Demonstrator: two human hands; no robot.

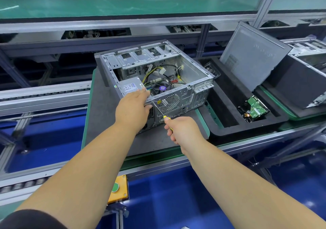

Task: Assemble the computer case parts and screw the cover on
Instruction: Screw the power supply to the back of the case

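Observation:
An open metal computer case (197, 69) lies on its side on a grey pallet (104, 115), its inside showing a power supply (129, 86), cables and a fan. My left hand (132, 109) grips the case's near rear edge, fingers reaching over the rim beside the power supply. My right hand (183, 131) is closed around a yellow-handled screwdriver (159, 110), whose tip touches the rear panel left of the round fan grille. The grey side cover (250, 55) leans tilted in a black foam tray (227, 108) to the right.
A hard drive (254, 109) with a green circuit board lies in a pocket of the foam tray. Another open case (307, 52) stands at far right. A yellow box with a green button (118, 190) is fixed below the conveyor rail. A green shelf (123, 2) runs behind.

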